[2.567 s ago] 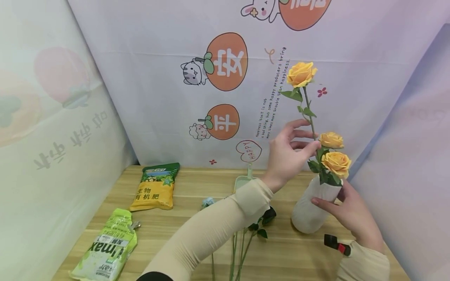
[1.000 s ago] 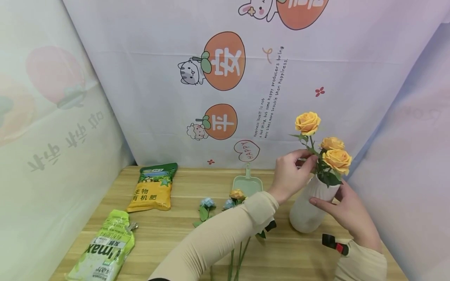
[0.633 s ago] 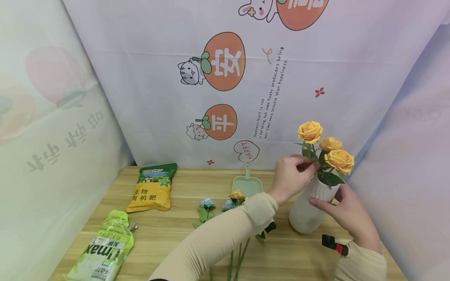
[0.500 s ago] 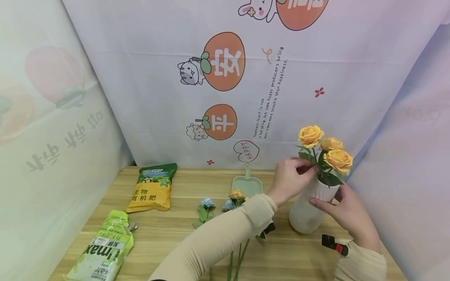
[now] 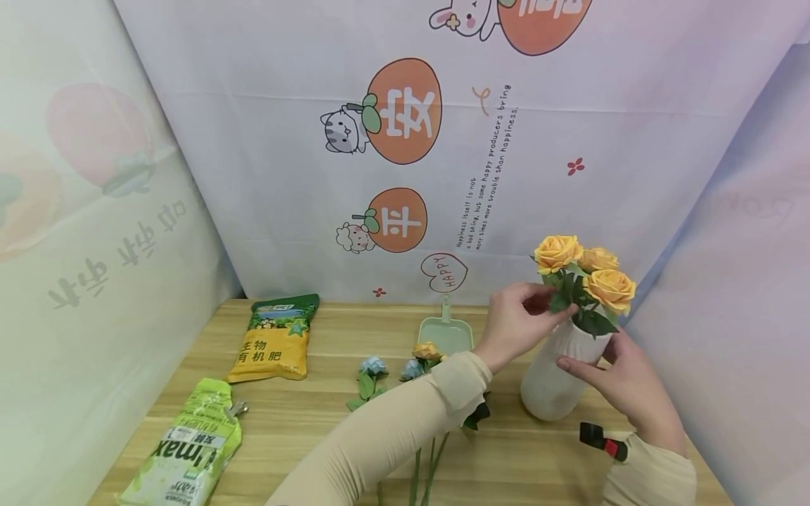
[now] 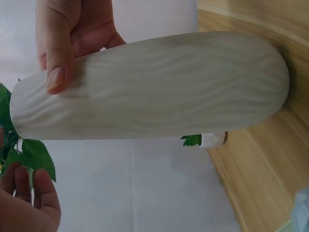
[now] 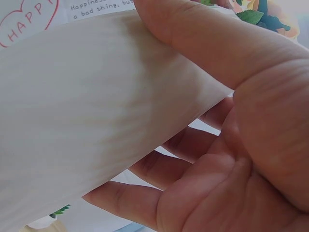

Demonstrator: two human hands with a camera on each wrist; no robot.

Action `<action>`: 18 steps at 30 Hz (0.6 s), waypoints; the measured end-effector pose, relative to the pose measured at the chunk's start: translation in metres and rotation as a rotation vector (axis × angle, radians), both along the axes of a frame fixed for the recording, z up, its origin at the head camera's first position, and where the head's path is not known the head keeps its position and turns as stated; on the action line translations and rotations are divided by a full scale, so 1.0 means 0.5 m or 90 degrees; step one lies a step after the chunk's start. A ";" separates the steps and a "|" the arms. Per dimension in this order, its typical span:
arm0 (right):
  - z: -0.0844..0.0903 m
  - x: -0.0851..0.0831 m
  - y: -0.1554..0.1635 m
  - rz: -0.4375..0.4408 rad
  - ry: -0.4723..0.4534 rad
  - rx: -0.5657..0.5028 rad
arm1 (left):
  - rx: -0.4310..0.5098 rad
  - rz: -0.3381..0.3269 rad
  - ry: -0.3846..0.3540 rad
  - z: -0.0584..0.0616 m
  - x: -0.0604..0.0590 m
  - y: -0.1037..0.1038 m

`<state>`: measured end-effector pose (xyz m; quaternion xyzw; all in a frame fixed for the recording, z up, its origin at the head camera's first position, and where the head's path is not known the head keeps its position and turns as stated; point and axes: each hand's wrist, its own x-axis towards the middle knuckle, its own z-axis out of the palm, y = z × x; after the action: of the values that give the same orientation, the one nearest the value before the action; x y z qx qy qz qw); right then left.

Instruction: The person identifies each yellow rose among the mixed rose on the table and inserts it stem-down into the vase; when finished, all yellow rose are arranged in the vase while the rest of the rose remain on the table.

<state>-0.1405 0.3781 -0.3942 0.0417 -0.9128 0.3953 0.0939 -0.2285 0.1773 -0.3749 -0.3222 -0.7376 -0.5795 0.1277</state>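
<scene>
A white rippled vase [image 5: 557,372] stands on the wooden table at the right, its base on the wood in the left wrist view. My right hand [image 5: 633,379] grips it near the top, thumb on the near side and fingers behind, as the right wrist view shows. Two yellow roses [image 5: 610,289] sit in its mouth. Beside them a third yellow rose [image 5: 557,253] has its stem at the rim, where my left hand [image 5: 519,320] pinches it among the green leaves. Those leaves partly hide the left fingertips; in the left wrist view the fingers [image 6: 46,188] curl against a leaf.
Left of the vase lie blue flowers [image 5: 373,365], a small yellow flower [image 5: 427,351] and a dark flower [image 5: 477,414], partly under my left forearm. Behind them is a pale green scoop [image 5: 446,334]. A yellow-green bag [image 5: 272,348] and a clipped lime bag [image 5: 186,450] lie further left.
My left hand has brought the third rose down from high above the vase, so its bloom now sits level with the other two. The right hand has kept its grip on the vase.
</scene>
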 end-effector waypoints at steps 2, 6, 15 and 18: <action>0.000 0.000 0.000 -0.001 0.000 0.002 | 0.022 -0.002 0.001 0.000 -0.001 0.002; 0.001 0.001 0.000 -0.001 0.000 0.003 | 0.033 0.001 0.018 0.000 -0.003 0.004; 0.000 0.003 0.000 -0.003 0.005 -0.005 | 0.017 0.008 0.031 -0.008 -0.004 0.004; 0.000 0.003 -0.001 -0.005 0.001 -0.005 | 0.022 0.006 0.030 -0.010 -0.004 0.001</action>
<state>-0.1389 0.3776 -0.3943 0.0378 -0.9112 0.3987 0.0966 -0.2307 0.1775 -0.3800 -0.3299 -0.7259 -0.5837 0.1530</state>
